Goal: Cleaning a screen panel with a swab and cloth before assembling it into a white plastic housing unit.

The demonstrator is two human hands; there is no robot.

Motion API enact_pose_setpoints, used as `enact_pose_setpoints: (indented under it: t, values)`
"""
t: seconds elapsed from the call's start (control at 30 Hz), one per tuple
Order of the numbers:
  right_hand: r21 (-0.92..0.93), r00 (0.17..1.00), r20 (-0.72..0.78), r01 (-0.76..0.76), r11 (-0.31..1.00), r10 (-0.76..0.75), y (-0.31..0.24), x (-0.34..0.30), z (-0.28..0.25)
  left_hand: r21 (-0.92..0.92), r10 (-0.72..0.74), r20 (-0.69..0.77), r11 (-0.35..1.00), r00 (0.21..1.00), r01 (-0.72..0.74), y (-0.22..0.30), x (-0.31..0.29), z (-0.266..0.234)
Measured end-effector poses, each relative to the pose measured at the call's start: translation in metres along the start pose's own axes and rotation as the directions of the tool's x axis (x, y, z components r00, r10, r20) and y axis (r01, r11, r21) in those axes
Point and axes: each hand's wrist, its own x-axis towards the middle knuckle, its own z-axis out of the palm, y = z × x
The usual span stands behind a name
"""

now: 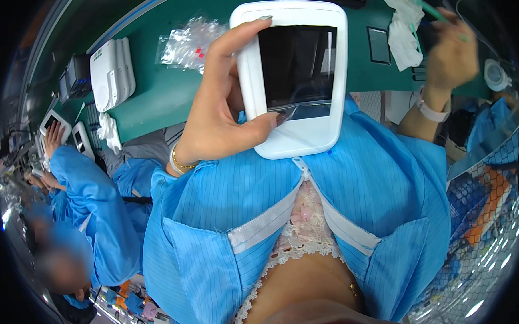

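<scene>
My left hand (pixel 222 98) grips a white device (pixel 303 135) with rounded corners and a dark rectangular screen (pixel 297 72). Its thumb lies over the lower part of the screen, where a clear film shows a crease, and a finger rests on the upper left of the frame. At the upper right, my right hand (pixel 455 54) is closed around a slender green stick-like tool (pixel 429 9), slightly blurred; its exact kind cannot be made out. Near that hand lies a crumpled white wipe (pixel 406 33), with a flat dark panel (pixel 379 45) beside it.
On the green table (pixel 153 104), a clear plastic bag (pixel 192 45) with red marks lies left of the device. White housings (pixel 111 74) stand in a row farther left, by dark boxes (pixel 74 78). A co-worker in a blue sleeve (pixel 87 173) handles another white device (pixel 55 123). A round white container (pixel 496 76) sits far right.
</scene>
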Motion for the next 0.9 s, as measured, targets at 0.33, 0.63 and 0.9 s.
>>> enact_pose_setpoints:
  t: [0.33, 0.63, 0.9]
  values:
    - [0.184, 0.946, 0.139, -0.315, 0.931, 0.292, 0.012, -0.063, -0.005, 0.021, 0.016, -0.011, 1.000, 1.000, -0.016, -0.004, 0.007, 0.004]
    - [0.292, 0.967, 0.049, -0.255, 0.922, 0.251, -0.009, -0.029, 0.002, 0.043, 0.054, -0.037, 0.998, 0.998, -0.052, -0.002, 0.006, 0.002]
    - [-0.289, 0.936, 0.351, 0.101, 0.952, 0.007, 0.026, -0.052, -0.012, 0.067, -0.073, -0.157, 0.994, 0.985, 0.084, -0.006, 0.008, 0.008]
